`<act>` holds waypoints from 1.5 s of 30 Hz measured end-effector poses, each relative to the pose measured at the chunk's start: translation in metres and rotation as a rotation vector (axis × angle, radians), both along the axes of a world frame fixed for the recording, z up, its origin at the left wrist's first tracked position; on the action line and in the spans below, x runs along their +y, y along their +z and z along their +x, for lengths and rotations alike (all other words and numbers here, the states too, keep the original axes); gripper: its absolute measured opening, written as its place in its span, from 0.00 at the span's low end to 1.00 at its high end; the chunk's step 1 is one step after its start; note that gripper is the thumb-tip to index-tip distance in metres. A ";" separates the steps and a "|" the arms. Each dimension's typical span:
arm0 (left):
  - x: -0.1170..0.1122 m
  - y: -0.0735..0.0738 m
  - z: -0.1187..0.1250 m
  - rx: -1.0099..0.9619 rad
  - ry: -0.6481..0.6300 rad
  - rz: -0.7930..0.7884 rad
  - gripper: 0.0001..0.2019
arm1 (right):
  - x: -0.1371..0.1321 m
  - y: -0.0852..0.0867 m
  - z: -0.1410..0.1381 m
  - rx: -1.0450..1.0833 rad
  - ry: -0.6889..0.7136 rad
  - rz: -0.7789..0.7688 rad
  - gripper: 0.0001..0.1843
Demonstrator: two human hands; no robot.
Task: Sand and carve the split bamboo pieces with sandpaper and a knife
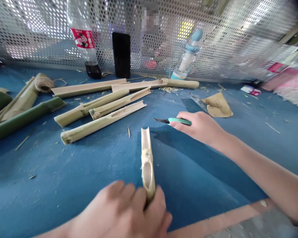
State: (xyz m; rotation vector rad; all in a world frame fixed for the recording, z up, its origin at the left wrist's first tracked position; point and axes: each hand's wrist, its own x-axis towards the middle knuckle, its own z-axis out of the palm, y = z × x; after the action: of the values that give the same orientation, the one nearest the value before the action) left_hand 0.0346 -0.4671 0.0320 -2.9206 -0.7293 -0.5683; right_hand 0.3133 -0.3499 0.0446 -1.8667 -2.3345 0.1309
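My left hand (119, 211) is at the bottom of the view, shut around the lower end of a short split bamboo piece (147, 162), which stands up with its hollow side showing. To its right, my right hand (201, 127) grips a craft knife (178, 121) with a teal handle, its blade pointing left and apart from the bamboo. Beyond the hands lie several longer cut bamboo pieces (101, 124) with notched hollows. A coil of twine (44, 82) sits among green bamboo lengths (22, 117) at the left. Behind my right hand lie a folded sheet of sandpaper (217, 105) and a metal blade (198, 101).
A blue work mat (64, 172) with bamboo shavings covers the table. A perforated metal screen (213, 39) stands along the far edge, with a plastic bottle (81, 33), a black phone (121, 54) and a blue-topped bottle (188, 56) before it. Pink material (288, 87) lies at the right.
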 end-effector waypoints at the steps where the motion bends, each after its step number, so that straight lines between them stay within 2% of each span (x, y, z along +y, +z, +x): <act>1: 0.008 0.005 -0.001 0.020 0.000 -0.029 0.16 | 0.002 -0.001 0.002 -0.003 -0.003 -0.006 0.32; 4: 0.037 0.017 -0.006 0.073 -0.013 -0.044 0.17 | 0.007 -0.003 0.007 0.054 -0.008 -0.021 0.32; 7: 0.066 0.019 -0.012 0.137 0.039 0.051 0.20 | 0.012 -0.003 0.013 0.250 0.017 -0.042 0.31; 9: 0.081 0.018 -0.015 0.171 0.007 0.063 0.23 | 0.014 -0.002 0.017 0.407 0.016 -0.069 0.31; 13: 0.096 0.019 -0.019 0.201 -0.135 0.004 0.16 | 0.013 0.000 0.023 0.564 -0.006 -0.115 0.32; 16: 0.100 0.021 -0.024 0.226 -0.119 0.006 0.11 | 0.011 0.005 0.027 0.601 -0.033 -0.075 0.32; 18: 0.102 0.022 -0.027 0.239 0.059 -0.033 0.13 | 0.012 0.010 0.031 0.694 -0.057 0.000 0.31; 22: 0.107 0.023 -0.028 0.206 0.623 -0.318 0.20 | 0.018 0.015 0.040 0.888 -0.073 0.191 0.29; 24: 0.109 0.024 -0.027 0.146 0.767 -0.448 0.22 | 0.019 0.014 0.040 0.858 -0.061 0.254 0.28; 26: 0.110 0.026 -0.026 0.059 0.812 -0.612 0.25 | 0.016 0.011 0.036 0.745 -0.035 0.285 0.25; 29: 0.109 0.027 -0.025 -0.077 0.762 -0.899 0.25 | 0.006 0.006 0.022 0.450 0.030 0.278 0.24; 32: 0.104 0.026 -0.022 -0.165 0.676 -1.034 0.20 | -0.008 0.003 0.004 0.235 0.139 0.208 0.25; 37: 0.095 0.023 -0.016 -0.198 0.714 -1.045 0.20 | -0.021 -0.005 -0.013 0.123 0.260 0.206 0.24; 41: 0.091 0.025 -0.012 -0.101 0.782 -0.916 0.23 | -0.024 -0.009 -0.017 0.079 0.273 0.299 0.24; 45: 0.089 0.028 -0.007 -0.092 0.801 -0.875 0.22 | -0.030 -0.005 -0.022 0.100 0.252 0.296 0.24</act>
State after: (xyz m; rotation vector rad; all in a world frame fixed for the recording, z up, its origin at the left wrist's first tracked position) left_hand 0.0272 -0.3780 0.0603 -2.7823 -2.4965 -0.3226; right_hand 0.2908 -0.3803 0.0391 -1.3971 -2.3588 -0.0876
